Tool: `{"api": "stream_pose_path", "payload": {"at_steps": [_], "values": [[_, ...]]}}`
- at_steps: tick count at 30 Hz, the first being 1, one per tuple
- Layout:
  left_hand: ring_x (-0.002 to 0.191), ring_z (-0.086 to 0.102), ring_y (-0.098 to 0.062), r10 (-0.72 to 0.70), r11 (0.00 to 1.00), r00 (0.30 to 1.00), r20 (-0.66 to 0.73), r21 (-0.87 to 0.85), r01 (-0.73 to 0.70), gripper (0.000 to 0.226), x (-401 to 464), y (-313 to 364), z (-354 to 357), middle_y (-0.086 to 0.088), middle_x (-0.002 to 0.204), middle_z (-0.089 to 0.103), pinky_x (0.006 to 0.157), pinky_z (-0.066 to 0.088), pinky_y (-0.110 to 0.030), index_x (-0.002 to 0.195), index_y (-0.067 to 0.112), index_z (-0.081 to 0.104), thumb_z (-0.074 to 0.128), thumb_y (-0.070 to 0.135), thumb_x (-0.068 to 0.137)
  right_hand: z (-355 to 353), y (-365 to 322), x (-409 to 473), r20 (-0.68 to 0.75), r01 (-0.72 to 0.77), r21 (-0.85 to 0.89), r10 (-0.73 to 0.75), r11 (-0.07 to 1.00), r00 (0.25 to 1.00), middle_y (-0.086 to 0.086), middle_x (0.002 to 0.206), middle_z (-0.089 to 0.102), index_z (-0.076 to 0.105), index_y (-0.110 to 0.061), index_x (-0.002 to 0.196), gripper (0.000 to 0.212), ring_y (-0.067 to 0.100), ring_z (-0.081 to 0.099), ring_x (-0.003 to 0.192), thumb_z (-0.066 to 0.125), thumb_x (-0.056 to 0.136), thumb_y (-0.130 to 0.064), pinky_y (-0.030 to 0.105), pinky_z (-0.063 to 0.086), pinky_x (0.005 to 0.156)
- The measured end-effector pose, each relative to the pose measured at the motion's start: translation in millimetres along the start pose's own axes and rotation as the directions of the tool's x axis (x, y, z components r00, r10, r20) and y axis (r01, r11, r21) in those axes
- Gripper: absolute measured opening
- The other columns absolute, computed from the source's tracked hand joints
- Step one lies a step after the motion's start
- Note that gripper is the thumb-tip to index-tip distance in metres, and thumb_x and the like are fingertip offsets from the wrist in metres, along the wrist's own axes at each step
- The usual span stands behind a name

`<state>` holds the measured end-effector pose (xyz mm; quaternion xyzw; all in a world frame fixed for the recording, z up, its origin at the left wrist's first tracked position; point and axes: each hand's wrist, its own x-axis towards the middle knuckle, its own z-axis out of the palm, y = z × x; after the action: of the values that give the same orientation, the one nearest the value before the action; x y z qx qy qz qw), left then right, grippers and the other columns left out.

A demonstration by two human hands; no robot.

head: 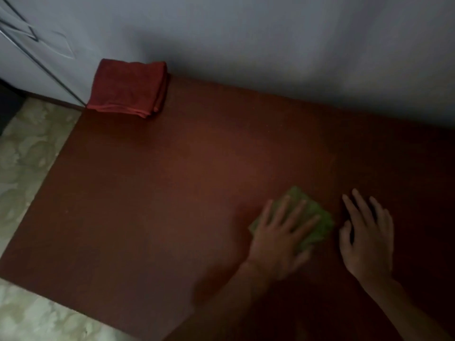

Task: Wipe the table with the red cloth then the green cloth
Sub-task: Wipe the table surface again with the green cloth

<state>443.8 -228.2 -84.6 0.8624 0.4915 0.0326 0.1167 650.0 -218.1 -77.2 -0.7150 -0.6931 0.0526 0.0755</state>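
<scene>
The left hand (280, 238) lies flat on the green cloth (317, 222), fingers spread and straight, pressing it to the table (160, 193) a little in from the near edge, towards the right side. The hand and forearm are blurred; the cloth shows as a crumpled patch beyond and to the right of the fingers, with a small part showing at the left of the hand. Just beside it to the right, apart from the cloth, the right hand (366, 239) rests palm down on the bare brown top, fingers straight and slightly fanned, holding nothing. Both forearms come in from the near right corner.

At the far left corner of the table lies the red cloth (128, 88), folded into a thick square, its folded layers showing at its right side, its far edge against the grey wall (270, 40). It is well apart from both hands.

Left of the table, pale patterned floor (27, 153) shows below the left and near edges. A white panel with a metal strip (41, 62) stands in the far left corner by the red cloth.
</scene>
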Motion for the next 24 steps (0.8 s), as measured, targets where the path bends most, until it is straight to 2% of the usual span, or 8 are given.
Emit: {"api": "stream_pose_path", "payload": {"at_steps": [3,6,11,13,14,18,21,24], "values": [[0.151,0.01,-0.03,-0.212,0.977,0.975,-0.07,0.014,0.213,0.066,-32.0,-92.5,-18.7,0.001,0.162,0.022,0.115,0.022,-0.057,0.151,0.039,0.028,0.047,0.048,0.088,2.9,-9.0,-2.6,-0.002,-0.016,0.0,0.016,1.0,1.0,0.012,0.154,0.037,0.046,-0.009,0.142,0.056,0.042,0.03,0.139,0.028,0.092,-0.028,0.061,0.021,0.113],[0.149,0.018,-0.032,-0.449,0.886,0.888,-0.098,0.085,0.457,0.061,-81.9,-204.7,-43.9,-0.007,0.159,0.03,0.11,0.029,-0.056,0.15,0.033,0.034,0.039,0.049,0.091,8.5,-44.1,12.7,0.043,-0.019,0.022,0.018,1.0,0.999,0.018,0.153,0.035,0.047,-0.012,0.141,0.056,0.046,0.029,0.137,0.03,0.091,-0.031,0.063,0.018,0.113],[0.145,0.022,-0.039,-0.851,0.512,0.511,-0.12,0.024,0.859,0.07,-148.1,-309.1,-73.7,-0.013,0.157,0.031,0.114,0.023,-0.057,0.149,0.025,0.038,0.022,0.058,0.09,30.2,-166.9,61.7,0.14,0.201,0.068,-0.209,0.977,0.968,0.01,0.156,0.034,0.046,-0.028,0.142,0.054,0.04,0.032,0.138,0.033,0.09,-0.036,0.06,0.02,0.115],[0.143,0.024,-0.042,-0.876,0.458,0.456,-0.156,0.025,0.889,0.07,-142.2,-307.9,-72.1,-0.016,0.155,0.033,0.113,0.021,-0.061,0.148,0.022,0.041,0.023,0.057,0.09,40.7,-211.8,71.2,0.143,0.238,0.064,-0.245,0.969,0.959,0.007,0.158,0.031,0.042,-0.029,0.144,0.054,0.037,0.029,0.142,0.03,0.093,-0.038,0.059,0.018,0.116],[0.142,0.026,-0.043,-0.85,0.498,0.498,-0.171,0.047,0.866,0.068,-133.5,-299.0,-71.3,-0.018,0.154,0.035,0.112,0.021,-0.063,0.147,0.02,0.043,0.026,0.055,0.091,44.4,-228.4,74.1,0.148,0.245,0.053,-0.25,0.968,0.957,0.006,0.158,0.029,0.039,-0.03,0.145,0.053,0.035,0.027,0.143,0.028,0.094,-0.038,0.058,0.017,0.117],[0.147,0.019,-0.038,-0.492,0.855,0.861,-0.125,0.118,0.506,0.063,-83.9,-218.8,-51.9,-0.012,0.158,0.03,0.116,0.015,-0.057,0.149,0.03,0.038,0.043,0.05,0.089,50.7,-247.9,82.1,0.128,0.235,0.019,-0.235,0.972,0.964,0.004,0.158,0.03,0.039,-0.03,0.145,0.052,0.032,0.028,0.143,0.031,0.094,-0.036,0.055,0.017,0.117],[0.148,0.019,-0.034,-0.371,0.923,0.923,-0.101,0.07,0.378,0.062,-56.6,-163.9,-39.4,-0.006,0.159,0.029,0.117,0.015,-0.058,0.149,0.03,0.039,0.046,0.051,0.091,48.4,-244.3,81.3,0.126,0.248,-0.009,-0.245,0.969,0.961,0.002,0.159,0.029,0.04,-0.028,0.146,0.059,0.032,0.028,0.143,0.031,0.088,-0.03,0.054,0.018,0.117],[0.148,0.019,-0.033,-0.28,0.955,0.957,-0.079,0.075,0.286,0.061,-85.2,-169.1,-36.1,-0.002,0.16,0.028,0.116,0.019,-0.058,0.148,0.033,0.04,0.051,0.05,0.09,49.2,-247.4,81.8,0.081,0.255,-0.002,-0.254,0.967,0.964,0.002,0.157,0.032,0.044,-0.026,0.144,0.057,0.032,0.031,0.142,0.035,0.088,-0.025,0.053,0.018,0.117]]}}
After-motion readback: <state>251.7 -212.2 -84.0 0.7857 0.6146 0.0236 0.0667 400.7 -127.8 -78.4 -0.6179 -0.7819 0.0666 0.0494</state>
